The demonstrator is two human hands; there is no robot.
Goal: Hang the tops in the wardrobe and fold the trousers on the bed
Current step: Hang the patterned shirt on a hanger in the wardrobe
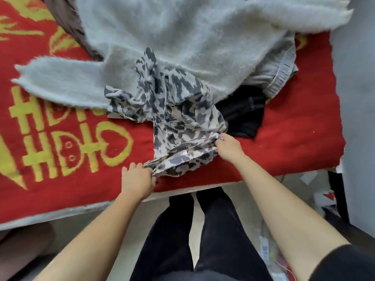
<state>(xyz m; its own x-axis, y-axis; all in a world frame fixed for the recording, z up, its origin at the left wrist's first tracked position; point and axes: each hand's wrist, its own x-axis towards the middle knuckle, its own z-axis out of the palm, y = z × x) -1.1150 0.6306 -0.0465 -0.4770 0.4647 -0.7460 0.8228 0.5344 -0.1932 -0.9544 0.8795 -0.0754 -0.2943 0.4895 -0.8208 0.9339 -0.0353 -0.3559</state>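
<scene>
A camouflage-patterned garment (176,118) in white, grey and black lies crumpled on the red bed cover (294,142), near the bed's front edge. My left hand (138,179) pinches its near-left hem corner. My right hand (229,147) pinches the hem's right side. A fluffy light-grey sweater (182,37) spreads across the bed behind it, one sleeve reaching left. A black garment (243,116) lies bunched to the right of the camouflage one, and a grey garment (282,78) with a ribbed band sits beyond it.
A brown garment (69,19) pokes out at the back left, under the sweater. The bed cover bears large yellow characters (50,138) on the left. My legs in black trousers (192,230) stand at the bed edge. Clutter lies on the floor at the right (267,256).
</scene>
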